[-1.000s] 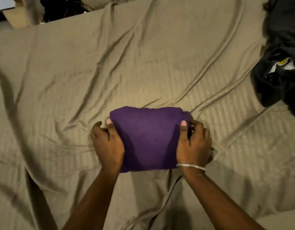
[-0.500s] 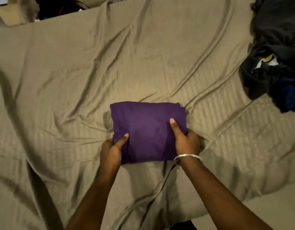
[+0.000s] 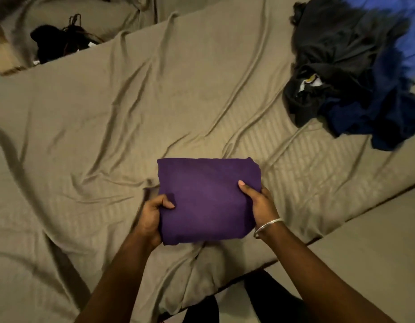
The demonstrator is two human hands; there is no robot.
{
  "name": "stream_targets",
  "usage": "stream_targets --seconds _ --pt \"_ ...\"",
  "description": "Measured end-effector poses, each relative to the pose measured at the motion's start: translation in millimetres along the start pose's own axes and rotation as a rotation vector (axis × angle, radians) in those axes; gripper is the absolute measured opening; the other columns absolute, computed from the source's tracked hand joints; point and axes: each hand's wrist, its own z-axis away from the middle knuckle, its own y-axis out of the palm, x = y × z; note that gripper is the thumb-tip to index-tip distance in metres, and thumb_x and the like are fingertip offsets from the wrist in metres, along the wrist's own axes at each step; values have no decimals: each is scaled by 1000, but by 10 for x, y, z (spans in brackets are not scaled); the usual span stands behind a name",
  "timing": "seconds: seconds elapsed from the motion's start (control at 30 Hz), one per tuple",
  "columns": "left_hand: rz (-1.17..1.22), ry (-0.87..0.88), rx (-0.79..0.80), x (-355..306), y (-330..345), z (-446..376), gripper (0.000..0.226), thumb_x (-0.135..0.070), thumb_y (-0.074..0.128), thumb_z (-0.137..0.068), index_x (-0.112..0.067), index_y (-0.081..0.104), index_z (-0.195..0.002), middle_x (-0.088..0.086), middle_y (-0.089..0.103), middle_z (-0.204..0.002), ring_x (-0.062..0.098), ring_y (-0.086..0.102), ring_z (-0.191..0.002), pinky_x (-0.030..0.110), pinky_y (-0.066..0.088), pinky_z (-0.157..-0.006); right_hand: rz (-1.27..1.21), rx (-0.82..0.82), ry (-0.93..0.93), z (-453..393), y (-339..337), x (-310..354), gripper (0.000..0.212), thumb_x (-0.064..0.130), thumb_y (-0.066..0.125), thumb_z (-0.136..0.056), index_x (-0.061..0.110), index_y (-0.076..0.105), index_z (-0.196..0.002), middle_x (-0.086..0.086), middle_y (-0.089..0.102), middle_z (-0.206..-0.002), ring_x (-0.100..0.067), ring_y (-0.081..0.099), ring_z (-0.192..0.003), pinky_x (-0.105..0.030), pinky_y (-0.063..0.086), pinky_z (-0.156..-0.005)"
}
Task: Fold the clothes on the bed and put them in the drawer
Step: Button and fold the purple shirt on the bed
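A folded purple garment (image 3: 207, 199) forms a neat rectangle just above the wrinkled tan bed sheet (image 3: 122, 117), near the bed's front edge. My left hand (image 3: 153, 216) grips its lower left side, thumb on top and fingers underneath. On the right side my right hand (image 3: 257, 201), with a silver bangle at the wrist, holds it the same way. A loose pile of black and dark blue clothes (image 3: 351, 73) lies unfolded at the far right of the bed. No drawer is in view.
A black item with cords (image 3: 62, 40) lies beside a tan pillow (image 3: 90, 17) at the top left. The bed's front edge (image 3: 330, 231) runs diagonally at the lower right, with my dark-clothed legs (image 3: 260, 297) below it.
Both hands slid from the garment's sides down to its near corners and took hold with thumbs on top. The garment has come toward me and its near edge has lifted off the sheet.
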Motion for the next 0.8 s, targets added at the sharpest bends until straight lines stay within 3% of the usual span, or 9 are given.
stream_targets --seconds 0.1,0.27,0.4,0.53,0.63,0.7,0.8 --pt "-38 -16 21 94 386 150 16 -2 39 -58 -7 52 -66 8 67 -67 29 59 -71 36 45 -66 -76 15 -16 155 -414 205 44 25 75 -76 13 68 -118 -6 74 -111 -24 70 -102 -37 54 -86" --pt "-54 -34 46 378 1311 388 26 -1 35 -56 -7 61 -54 7 68 -69 25 64 -63 33 44 -64 -115 52 -67 227 -1267 673 58 31 82 -70 9 67 -121 -9 71 -116 -27 68 -107 -40 52 -90" --pt "-39 -34 18 770 2196 385 23 0 37 -58 -7 52 -74 10 67 -88 30 59 -79 36 47 -68 -73 98 -92 135 -2136 1252 45 26 77 -77 11 67 -119 -8 72 -115 -28 67 -108 -43 52 -93" --pt "-13 -41 47 1197 3130 332 27 1 36 -59 -6 53 -79 12 67 -100 34 59 -87 39 49 -73 -28 44 -157 -14 -3018 1815 44 24 76 -76 10 67 -118 -9 73 -112 -27 68 -104 -38 54 -89" --pt "-10 -110 120 1423 3767 328 32 0 34 -60 -5 57 -82 9 72 -85 32 62 -76 32 53 -62 -14 2 -187 -111 -3586 2111 33 13 71 -85 11 67 -117 -7 73 -111 -22 70 -99 -29 55 -79" --pt "-19 -142 159 1542 4141 303 35 -1 35 -60 -5 59 -84 8 73 -78 30 65 -66 28 55 -54 -10 -37 -193 -183 -3937 2247 33 15 72 -84 13 67 -117 -4 74 -110 -23 69 -101 -32 55 -82" --pt "-65 -149 188 1642 4589 236 32 -2 36 -58 -4 58 -81 8 71 -72 28 65 -61 28 52 -55 3 -74 -212 -284 -4336 2397 47 26 75 -75 12 67 -119 -6 73 -113 -26 69 -105 -40 54 -90"
